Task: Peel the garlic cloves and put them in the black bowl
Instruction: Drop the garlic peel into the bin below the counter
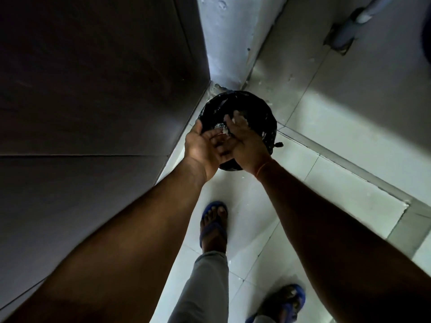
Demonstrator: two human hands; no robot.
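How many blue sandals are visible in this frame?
2: one blue sandal on the forward foot at centre, below the hands; the other on the rear foot near the bottom edge, partly behind the right forearm.

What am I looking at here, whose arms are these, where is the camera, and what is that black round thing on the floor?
There is no machine here. A person wears a camera on the head, so this single picture looks down along both bare arms to the floor. The left hand and right hand meet over a round bin lined with a black plastic bag, which stands on the pale tiled floor in a corner beside a dark wall panel. The left hand is cupped, palm up, with small white papery scraps near its fingertips, probably garlic skins. The right hand lies flat above it, fingers straight, seemingly brushing the scraps off. Below are the person's feet in blue flip-flop sandals. No garlic cloves or black bowl are visible.
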